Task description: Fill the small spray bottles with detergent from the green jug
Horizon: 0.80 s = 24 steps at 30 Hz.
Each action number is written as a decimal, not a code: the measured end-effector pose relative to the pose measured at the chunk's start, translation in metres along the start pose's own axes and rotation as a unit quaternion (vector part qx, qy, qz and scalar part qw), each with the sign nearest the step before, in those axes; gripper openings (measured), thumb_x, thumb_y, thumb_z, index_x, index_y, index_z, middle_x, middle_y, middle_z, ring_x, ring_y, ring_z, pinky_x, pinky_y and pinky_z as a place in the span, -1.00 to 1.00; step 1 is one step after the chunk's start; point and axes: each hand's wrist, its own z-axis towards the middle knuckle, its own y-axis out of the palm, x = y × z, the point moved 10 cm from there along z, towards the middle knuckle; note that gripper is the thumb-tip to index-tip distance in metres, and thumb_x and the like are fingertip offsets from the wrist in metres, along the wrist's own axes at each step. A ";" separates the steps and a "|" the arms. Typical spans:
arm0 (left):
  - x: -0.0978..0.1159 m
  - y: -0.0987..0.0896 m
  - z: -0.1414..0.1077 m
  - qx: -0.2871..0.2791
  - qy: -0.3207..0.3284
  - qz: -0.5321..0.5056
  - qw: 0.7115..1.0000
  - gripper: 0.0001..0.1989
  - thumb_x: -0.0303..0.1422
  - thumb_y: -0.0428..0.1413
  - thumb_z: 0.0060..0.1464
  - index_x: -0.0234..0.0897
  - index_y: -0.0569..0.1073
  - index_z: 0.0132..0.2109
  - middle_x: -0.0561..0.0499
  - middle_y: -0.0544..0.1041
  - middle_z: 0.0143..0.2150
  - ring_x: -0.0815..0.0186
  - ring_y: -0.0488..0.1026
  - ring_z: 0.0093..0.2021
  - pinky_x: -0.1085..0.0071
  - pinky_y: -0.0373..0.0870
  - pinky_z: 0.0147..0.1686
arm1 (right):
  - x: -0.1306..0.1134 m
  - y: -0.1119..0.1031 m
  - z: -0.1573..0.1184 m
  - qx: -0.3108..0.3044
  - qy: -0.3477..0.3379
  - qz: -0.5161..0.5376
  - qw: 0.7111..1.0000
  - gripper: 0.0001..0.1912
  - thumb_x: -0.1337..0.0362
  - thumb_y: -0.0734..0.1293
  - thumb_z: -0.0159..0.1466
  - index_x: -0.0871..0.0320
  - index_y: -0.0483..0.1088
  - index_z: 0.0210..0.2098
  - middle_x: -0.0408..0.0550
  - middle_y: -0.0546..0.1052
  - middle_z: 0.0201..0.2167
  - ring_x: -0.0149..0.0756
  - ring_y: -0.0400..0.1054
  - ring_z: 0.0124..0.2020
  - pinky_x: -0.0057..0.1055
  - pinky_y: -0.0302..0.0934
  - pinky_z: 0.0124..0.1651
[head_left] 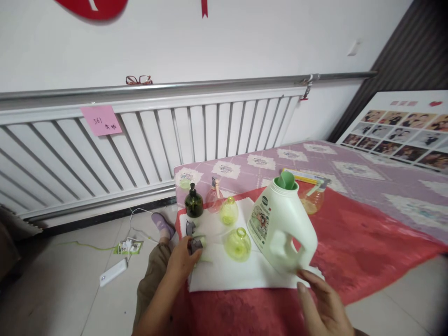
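Two grey trigger spray heads lie on their sides on the left part of a folded white cloth [224,281]. The nearer grey spray head [196,244] is touched by the left hand [182,261], whose thumb and fingers are partly curled around it with a small gap between their tips; whether it is gripped or only touched cannot be told. Its long axis appears to be laid roughly across the cloth, with the pale green collar turned away from the hand. The farther grey spray head [190,227] is placed just beyond the fingertips.

To the right of the left hand, a round, translucent yellow-green bottle [238,246] is stood upright with its neck uncovered; the left hand is nearer to it than the right. A second yellow-green bottle [228,212] is set behind it, with a pink bottle with a spray top [214,198] and a dark green pump bottle [193,203] farther back.

A large pale green plastic jug [280,224], topped by a green cup-like piece [286,180], is stood upright on the right. Beside its base, the right hand [325,303] is held loosely open, thumb and forefinger spread; contact cannot be confirmed. Beyond the jug, an amber spray bottle [312,200] is seen near the red cloth [357,242].
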 end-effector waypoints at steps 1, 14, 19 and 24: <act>0.001 0.001 0.002 -0.001 -0.002 0.000 1.000 -0.56 -0.21 0.15 -0.06 -0.28 0.40 -0.02 -0.09 0.52 -0.16 0.16 0.47 -0.15 0.27 0.33 -0.13 | -0.001 0.009 -0.004 -0.027 -0.014 -0.013 0.999 -0.65 0.00 0.27 0.19 0.07 0.40 -0.14 0.03 0.55 -0.12 0.00 0.43 -0.05 -0.05 0.29 0.05; 0.001 -0.010 -0.011 0.021 -0.023 -0.089 0.996 -0.65 -0.28 0.11 -0.04 -0.29 0.40 -0.07 0.04 0.51 -0.38 0.25 0.48 -0.34 0.36 0.38 -0.29 | -0.072 0.085 -0.041 -0.200 -0.174 0.028 0.964 -0.92 0.25 0.26 0.27 0.03 0.40 -0.26 -0.12 0.53 -0.40 -0.26 0.49 -0.35 -0.40 0.43 -0.27; 0.016 -0.038 -0.022 0.049 -0.013 -0.130 0.990 -0.67 -0.27 0.08 0.00 -0.26 0.40 -0.06 -0.03 0.56 -0.18 0.20 0.50 -0.18 0.29 0.40 -0.13 | -0.115 0.113 -0.042 -0.267 -0.254 0.003 0.930 -0.83 0.33 0.25 0.27 0.03 0.39 -0.16 -0.08 0.54 -0.31 -0.28 0.51 -0.35 -0.40 0.45 -0.32; 0.049 -0.072 -0.041 0.090 0.063 -0.170 0.979 -0.73 -0.31 0.07 0.04 -0.24 0.40 -0.08 0.01 0.53 -0.21 0.25 0.47 -0.22 0.33 0.41 -0.15 | -0.175 0.142 -0.035 -0.275 -0.364 -0.050 0.889 -0.67 0.40 0.23 0.26 0.08 0.36 0.01 0.06 0.54 -0.12 -0.16 0.48 -0.11 -0.22 0.45 -0.10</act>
